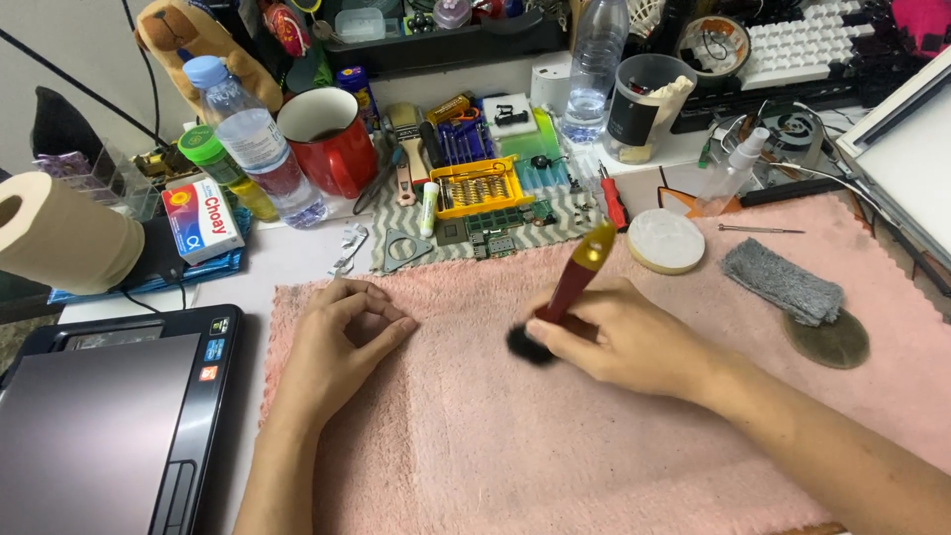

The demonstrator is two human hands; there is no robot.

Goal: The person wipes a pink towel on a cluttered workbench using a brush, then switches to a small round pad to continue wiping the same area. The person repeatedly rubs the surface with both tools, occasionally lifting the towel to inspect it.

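Right hand (619, 342) fingers clamped on red-handled brush (565, 297), black bristles touching pink towel (555, 446). Left hand (342, 342) at nine o'clock of it, fingers loosely curled together, resting on towel.

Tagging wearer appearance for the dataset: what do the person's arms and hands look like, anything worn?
Both forearms are bare as far as the frame shows: no sleeves in view. Left hand and right hand have no gloves, and no rings, watch or wristband can be seen. Nails look short and unpainted.
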